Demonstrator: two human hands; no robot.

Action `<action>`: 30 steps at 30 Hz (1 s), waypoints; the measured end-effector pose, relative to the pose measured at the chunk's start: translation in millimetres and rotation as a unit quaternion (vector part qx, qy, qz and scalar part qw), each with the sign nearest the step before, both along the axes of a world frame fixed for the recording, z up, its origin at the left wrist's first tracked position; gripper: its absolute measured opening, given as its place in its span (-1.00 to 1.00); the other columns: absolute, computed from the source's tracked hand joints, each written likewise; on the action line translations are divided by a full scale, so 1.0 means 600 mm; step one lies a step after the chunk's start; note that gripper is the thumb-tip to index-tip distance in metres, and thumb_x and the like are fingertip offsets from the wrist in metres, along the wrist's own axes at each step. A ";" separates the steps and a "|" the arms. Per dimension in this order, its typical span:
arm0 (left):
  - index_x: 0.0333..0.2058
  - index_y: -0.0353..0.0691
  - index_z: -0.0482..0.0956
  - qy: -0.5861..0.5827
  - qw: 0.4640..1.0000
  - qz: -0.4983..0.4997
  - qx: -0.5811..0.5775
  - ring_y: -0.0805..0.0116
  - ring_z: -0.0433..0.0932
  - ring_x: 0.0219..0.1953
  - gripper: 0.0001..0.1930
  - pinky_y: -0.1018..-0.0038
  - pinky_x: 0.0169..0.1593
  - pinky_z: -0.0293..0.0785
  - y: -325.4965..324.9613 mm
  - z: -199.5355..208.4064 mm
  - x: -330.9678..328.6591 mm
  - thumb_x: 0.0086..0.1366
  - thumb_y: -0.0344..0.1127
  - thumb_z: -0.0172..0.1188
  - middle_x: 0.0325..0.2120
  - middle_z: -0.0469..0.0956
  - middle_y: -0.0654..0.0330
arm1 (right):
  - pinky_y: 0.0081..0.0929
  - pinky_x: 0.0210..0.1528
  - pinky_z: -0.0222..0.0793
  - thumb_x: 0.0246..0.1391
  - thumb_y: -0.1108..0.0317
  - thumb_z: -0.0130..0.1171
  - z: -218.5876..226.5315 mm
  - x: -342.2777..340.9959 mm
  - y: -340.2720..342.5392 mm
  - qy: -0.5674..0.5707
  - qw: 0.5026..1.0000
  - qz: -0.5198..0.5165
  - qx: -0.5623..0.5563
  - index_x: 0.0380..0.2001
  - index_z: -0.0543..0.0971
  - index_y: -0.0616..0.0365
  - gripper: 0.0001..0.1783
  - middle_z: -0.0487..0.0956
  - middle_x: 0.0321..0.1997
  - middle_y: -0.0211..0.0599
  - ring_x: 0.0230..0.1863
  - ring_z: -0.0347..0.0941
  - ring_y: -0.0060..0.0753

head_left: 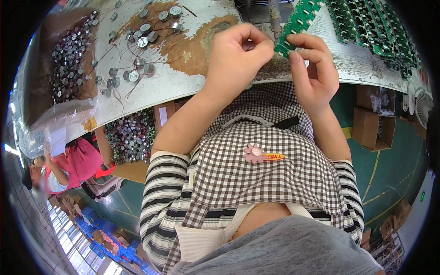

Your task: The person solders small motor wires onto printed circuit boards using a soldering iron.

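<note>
My left hand [238, 57] is closed in a pinch at the table's front edge. What its fingertips hold is too small and hidden to make out. Close beside it, my right hand [316, 68] grips the lower end of a green circuit board strip [300, 20] between thumb and fingers. The strip slants up and away to the right, with small pale parts along it. Just beyond my fingertips, a worn metal rod [275, 16] points down beside the strip. Several small round silver motors [143, 42] with thin red wires lie scattered left of my left hand.
A plastic-lined box [71, 59] full of motors stands at the table's left. Stacked green circuit boards [371, 27] cover the far right. Below the table are a heap of motors [133, 135] and cardboard boxes [373, 130]. A person in pink [82, 160] sits at left.
</note>
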State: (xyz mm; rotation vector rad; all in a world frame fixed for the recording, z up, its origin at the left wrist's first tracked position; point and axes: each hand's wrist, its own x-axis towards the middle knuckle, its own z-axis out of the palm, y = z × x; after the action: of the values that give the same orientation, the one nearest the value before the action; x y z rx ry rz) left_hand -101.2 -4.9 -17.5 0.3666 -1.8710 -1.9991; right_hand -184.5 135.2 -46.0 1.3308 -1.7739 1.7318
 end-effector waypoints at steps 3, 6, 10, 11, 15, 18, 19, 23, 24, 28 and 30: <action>-0.41 -0.31 0.56 -0.041 0.998 -0.005 -0.042 0.69 0.38 -0.53 -0.92 0.72 -0.46 0.29 0.001 0.001 0.010 0.13 -0.43 0.23 -0.55 0.50 0.38 | -0.51 -0.22 0.42 -0.08 0.65 0.20 -0.009 0.009 0.005 -0.020 1.000 0.004 0.004 -0.46 0.45 0.32 -0.88 0.57 -0.22 -0.03 -0.26 0.51 -0.25; -0.42 -0.31 0.56 -0.060 0.997 -0.004 -0.040 0.67 0.41 -0.50 -0.91 0.70 -0.41 0.34 -0.008 -0.007 0.018 0.11 -0.44 0.25 -0.54 0.52 0.35 | -0.49 -0.21 0.42 -0.08 0.65 0.20 -0.006 0.015 -0.003 -0.023 1.000 0.004 0.016 -0.45 0.45 0.31 -0.88 0.57 -0.22 -0.03 -0.25 0.50 -0.24; -0.47 -0.30 0.55 -0.004 0.987 -0.009 -0.157 0.68 0.40 -0.50 -0.93 0.69 -0.44 0.34 -0.003 -0.016 0.011 0.05 -0.46 0.25 -0.56 0.51 0.36 | -0.48 -0.10 0.38 0.01 0.66 0.10 -0.004 0.029 0.016 -0.064 0.998 -0.006 0.017 -0.39 0.46 0.31 -0.92 0.44 0.01 -0.01 -0.15 0.43 -0.32; -0.47 -0.31 0.55 0.010 0.990 -0.033 -0.140 0.68 0.38 -0.52 -0.93 0.69 -0.45 0.33 -0.005 -0.012 0.016 0.05 -0.47 0.24 -0.55 0.51 0.36 | -0.51 -0.13 0.39 0.07 0.64 0.05 -0.005 0.028 0.021 -0.106 0.994 0.012 -0.001 -0.37 0.45 0.33 -0.95 0.39 0.04 0.01 -0.20 0.42 -0.37; -0.41 -0.30 0.59 0.019 0.989 -0.084 -0.119 0.60 0.43 -0.47 -0.89 0.67 -0.46 0.35 -0.025 -0.004 0.032 0.03 -0.48 0.27 -0.45 0.52 0.30 | -0.56 -0.25 0.46 0.15 0.60 -0.01 0.000 0.015 0.026 -0.246 0.961 0.110 -0.056 -0.35 0.44 0.36 -0.96 0.49 -0.15 0.00 -0.33 0.43 -0.48; -0.33 -0.18 0.65 0.166 0.846 0.134 -0.490 0.31 0.52 -0.28 -0.77 0.63 -0.23 0.43 -0.105 0.011 0.041 -0.05 -0.38 0.39 -0.26 0.53 0.16 | -0.57 -0.29 0.48 0.15 0.60 0.01 -0.007 0.014 0.022 -0.236 0.965 0.104 -0.050 -0.36 0.45 0.36 -0.97 0.52 -0.21 -0.04 -0.36 0.44 -0.49; -0.13 -0.23 0.56 0.137 0.792 0.201 -0.560 0.35 0.54 -0.34 -0.68 0.65 -0.25 0.39 -0.145 0.010 0.052 0.11 -0.34 0.28 -0.28 0.55 0.11 | -0.59 -0.30 0.47 0.15 0.61 0.02 -0.011 0.013 0.024 -0.227 0.969 0.091 -0.029 -0.37 0.45 0.36 -0.97 0.52 -0.21 -0.05 -0.36 0.43 -0.51; -0.37 -0.25 0.60 -0.103 0.632 0.183 -0.746 0.05 0.48 -0.42 -0.84 0.22 -0.32 0.41 -0.210 0.048 0.074 0.05 -0.49 0.10 -0.55 0.48 0.06 | -0.68 -0.35 0.44 0.15 0.61 0.03 -0.020 0.009 0.014 -0.222 0.971 0.087 -0.019 -0.36 0.45 0.36 -0.97 0.52 -0.24 -0.12 -0.38 0.41 -0.58; -0.37 -0.25 0.60 -0.103 0.632 0.184 -0.746 0.05 0.48 -0.42 -0.84 0.22 -0.32 0.41 -0.227 0.046 0.069 0.05 -0.49 0.10 -0.55 0.48 0.06 | -0.68 -0.35 0.44 0.15 0.61 0.03 -0.019 0.010 0.011 -0.221 0.971 0.087 -0.019 -0.36 0.45 0.36 -0.97 0.52 -0.24 -0.12 -0.38 0.41 -0.58; -0.47 -0.24 0.54 -0.182 0.607 0.077 -0.770 0.07 0.52 -0.45 -0.93 0.20 -0.37 0.41 -0.250 0.035 0.049 0.08 -0.46 0.07 -0.57 0.52 0.04 | -0.70 -0.37 0.41 0.15 0.61 0.03 -0.018 0.010 0.011 -0.229 0.969 0.088 -0.018 -0.37 0.45 0.35 -0.97 0.51 -0.24 -0.13 -0.39 0.41 -0.60; -0.50 -0.24 0.51 -0.192 0.611 0.076 -0.764 0.06 0.53 -0.45 -0.95 0.20 -0.37 0.42 -0.246 0.032 0.043 0.08 -0.46 0.07 -0.57 0.52 0.04 | -0.72 -0.37 0.38 0.15 0.61 0.03 -0.020 0.012 0.013 -0.233 0.968 0.088 -0.015 -0.39 0.44 0.33 -0.97 0.51 -0.24 -0.15 -0.40 0.39 -0.63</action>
State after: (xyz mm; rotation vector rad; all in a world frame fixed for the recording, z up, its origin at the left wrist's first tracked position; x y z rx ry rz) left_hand -75.2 -152.5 1.6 0.3547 -2.8188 0.3259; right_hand -177.6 142.9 -58.3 1.1649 -1.8940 2.3117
